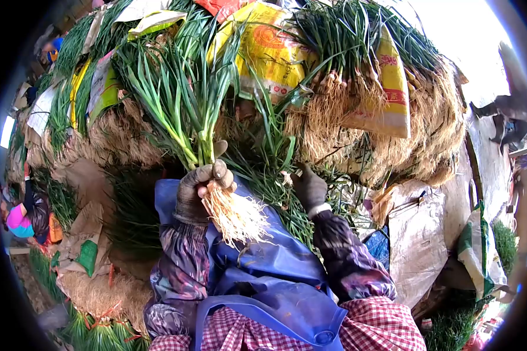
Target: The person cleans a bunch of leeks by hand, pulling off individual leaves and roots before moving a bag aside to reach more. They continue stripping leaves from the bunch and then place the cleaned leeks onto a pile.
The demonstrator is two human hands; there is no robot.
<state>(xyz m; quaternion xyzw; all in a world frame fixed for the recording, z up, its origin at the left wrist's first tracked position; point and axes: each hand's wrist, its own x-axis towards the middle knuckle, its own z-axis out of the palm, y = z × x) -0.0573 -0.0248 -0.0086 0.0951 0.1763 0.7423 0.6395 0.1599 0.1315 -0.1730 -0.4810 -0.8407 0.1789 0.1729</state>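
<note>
Green onions, sorting at the blue plastic apron [275, 263].
Left hand [202, 190], gloved, clenches a bunch of long green onions with pale stringy roots [187, 111] above the apron, roots hanging clear. Right hand [309, 187] reaches into loose onion stalks [275, 175] beyond the apron; grip unclear.

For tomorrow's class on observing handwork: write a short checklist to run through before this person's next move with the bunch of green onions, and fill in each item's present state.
1. Left hand closed firmly around the bunch of green onions: ok.
2. White roots hang free below the fist: ok.
3. Right hand free to help: not ok, it reaches into the loose greens.
4. Blue apron covers the lap: ok.
5. Both hands gloved: ok.
6. Bunch tied: cannot tell.
</note>
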